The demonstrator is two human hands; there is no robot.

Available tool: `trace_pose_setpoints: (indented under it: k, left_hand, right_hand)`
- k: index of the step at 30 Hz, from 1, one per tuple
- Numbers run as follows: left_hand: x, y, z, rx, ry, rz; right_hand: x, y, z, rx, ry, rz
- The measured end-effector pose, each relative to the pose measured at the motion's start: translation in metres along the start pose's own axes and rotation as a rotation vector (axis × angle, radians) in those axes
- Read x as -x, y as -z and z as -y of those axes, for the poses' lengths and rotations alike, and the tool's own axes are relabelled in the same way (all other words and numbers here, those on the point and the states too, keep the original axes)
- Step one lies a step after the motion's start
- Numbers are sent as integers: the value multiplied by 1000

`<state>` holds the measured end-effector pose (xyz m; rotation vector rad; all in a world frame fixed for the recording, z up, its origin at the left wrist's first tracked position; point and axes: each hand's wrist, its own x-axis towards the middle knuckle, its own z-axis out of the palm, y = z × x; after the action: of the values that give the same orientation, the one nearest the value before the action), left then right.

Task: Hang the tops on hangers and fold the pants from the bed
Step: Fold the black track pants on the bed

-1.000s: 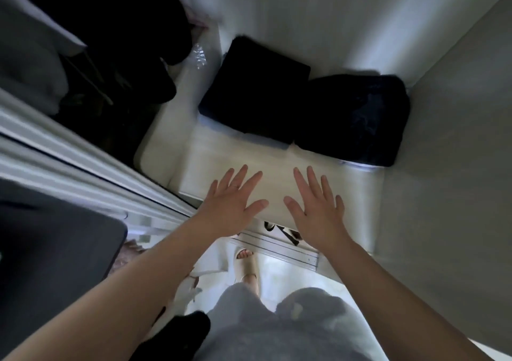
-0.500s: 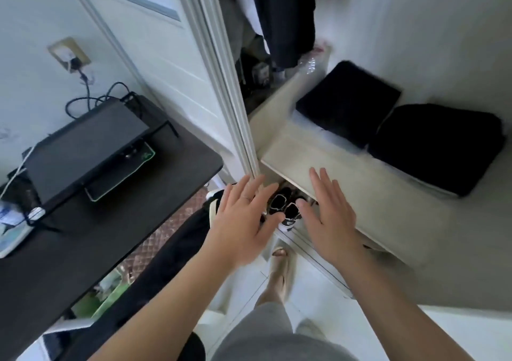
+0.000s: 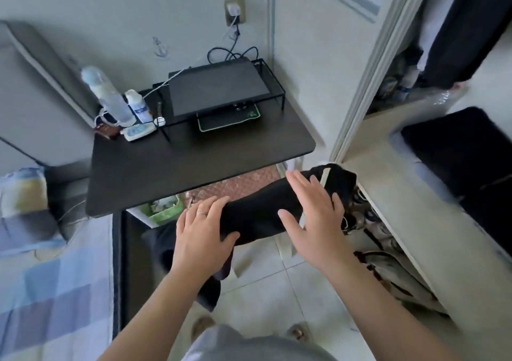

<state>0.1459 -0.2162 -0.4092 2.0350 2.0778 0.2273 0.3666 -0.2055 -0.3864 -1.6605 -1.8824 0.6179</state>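
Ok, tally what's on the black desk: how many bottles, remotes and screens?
Bottles: 2, one tall and clear, one short and white
Remote: 1, white
Screen: 1, dark, lying flat
Total: 4 on the black desk

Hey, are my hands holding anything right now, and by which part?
Nothing is gripped. The left hand and right hand are open, fingers straight, over the black garment; whether they touch it cannot be told.
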Motion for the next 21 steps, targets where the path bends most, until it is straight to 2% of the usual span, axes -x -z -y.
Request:
trace_pose_setpoints:
  k: [4, 6, 11, 15, 18, 21]
  left_hand:
    - [19, 4, 57, 35, 83, -60]
    - [30, 0, 84, 127, 129, -52]
    - [50, -29, 146, 722, 407, 154]
    - [62, -38, 180, 794, 304, 248]
    - [70, -22, 211, 819, 210, 211]
    - [83, 5, 252, 910, 213, 138]
  right_hand:
    - [0, -44, 43, 78, 106, 75]
    - [3, -70, 64, 109, 137, 117]
    - [14, -136, 109, 376, 230, 185]
    - [17, -169, 137, 499, 172, 153]
    - [16, -185, 156, 505, 148, 161]
    - [14, -208, 184, 511, 181, 234]
